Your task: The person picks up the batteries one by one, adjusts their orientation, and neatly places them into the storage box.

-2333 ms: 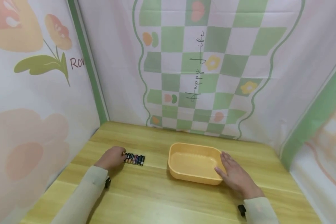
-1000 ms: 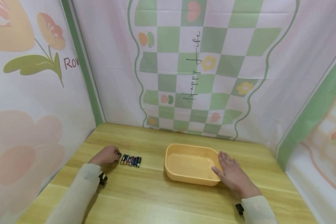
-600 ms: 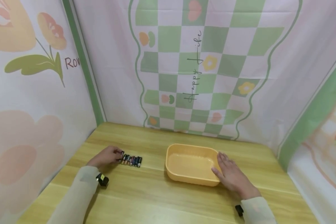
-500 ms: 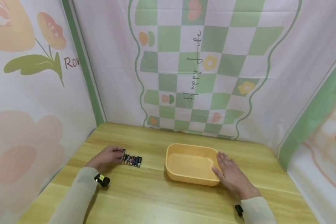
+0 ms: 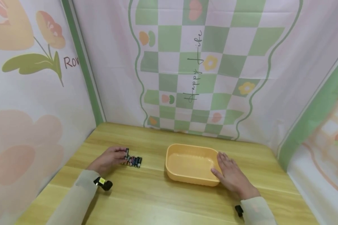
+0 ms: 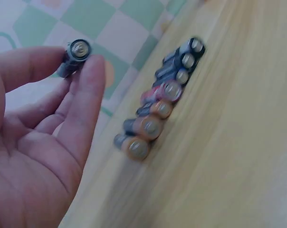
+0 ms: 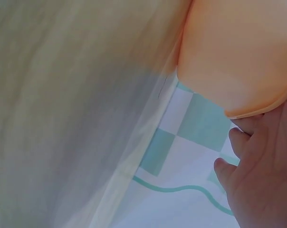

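Between thumb and fingertips, my left hand (image 5: 109, 158) pinches a dark battery (image 6: 78, 56), raised above the table. In the head view this battery stands nearly upright over the left end of a row of several batteries (image 5: 136, 162). Those lie side by side on the wood; the left wrist view shows black, pink and copper-ended ones. My right hand (image 5: 233, 177) rests against the right end of a yellow plastic basin (image 5: 192, 180), fingers straight, thumb over the rim. In the right wrist view the basin wall (image 7: 238, 52) partly hides that hand.
The wood-patterned table (image 5: 146, 200) bears the batteries on the left and the basin to the right of centre. A green-and-white checkered curtain (image 5: 186, 65) hangs along the back edge, with printed cloth at both sides.
My left hand, at the left end of the row before, has lifted the battery, turned it upright and moved slightly right. My right hand has stayed at the basin.
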`<state>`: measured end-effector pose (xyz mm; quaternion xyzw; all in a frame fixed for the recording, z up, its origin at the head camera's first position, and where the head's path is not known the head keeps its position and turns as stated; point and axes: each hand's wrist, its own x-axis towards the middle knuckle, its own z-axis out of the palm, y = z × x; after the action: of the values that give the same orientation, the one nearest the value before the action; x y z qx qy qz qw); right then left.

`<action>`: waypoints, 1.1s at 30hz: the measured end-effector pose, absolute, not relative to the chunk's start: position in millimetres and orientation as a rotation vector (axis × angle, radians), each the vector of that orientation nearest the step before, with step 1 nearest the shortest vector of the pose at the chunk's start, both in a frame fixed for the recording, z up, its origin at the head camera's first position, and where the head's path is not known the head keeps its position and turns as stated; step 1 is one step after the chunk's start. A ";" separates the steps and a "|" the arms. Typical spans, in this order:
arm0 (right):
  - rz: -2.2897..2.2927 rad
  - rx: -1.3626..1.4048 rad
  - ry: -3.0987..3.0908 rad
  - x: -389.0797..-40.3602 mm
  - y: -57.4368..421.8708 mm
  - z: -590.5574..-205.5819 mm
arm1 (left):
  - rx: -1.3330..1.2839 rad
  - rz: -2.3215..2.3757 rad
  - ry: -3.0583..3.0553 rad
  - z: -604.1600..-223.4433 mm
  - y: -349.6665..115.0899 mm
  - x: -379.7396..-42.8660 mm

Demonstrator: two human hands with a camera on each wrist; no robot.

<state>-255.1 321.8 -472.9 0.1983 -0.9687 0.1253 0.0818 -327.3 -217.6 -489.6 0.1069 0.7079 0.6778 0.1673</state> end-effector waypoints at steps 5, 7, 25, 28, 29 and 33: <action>0.359 0.577 -2.923 -254.2 321.3 -471.5 | 0.262 1.990 1.952 -490.0 -208.0 -323.0; 0.346 0.573 -2.935 -253.8 321.0 -471.0 | 0.275 1.992 1.937 -488.9 -203.5 -323.2; 0.341 0.555 -2.964 -254.4 319.2 -471.3 | 0.257 1.928 1.976 -454.1 -154.1 -332.5; 0.333 0.555 -2.966 -253.8 318.7 -470.7 | 0.246 1.953 1.953 -451.6 -144.4 -331.8; 0.328 0.556 -2.968 -253.8 318.6 -470.6 | 0.249 1.953 1.947 -451.3 -141.0 -332.1; 0.295 0.565 -2.966 -253.9 318.4 -470.1 | 0.267 1.937 1.937 -448.9 -128.7 -333.2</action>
<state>-253.9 318.4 -470.1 0.1861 -0.9762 0.0972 0.0538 -333.2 -128.7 -448.9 0.0953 0.6906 0.6904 0.1933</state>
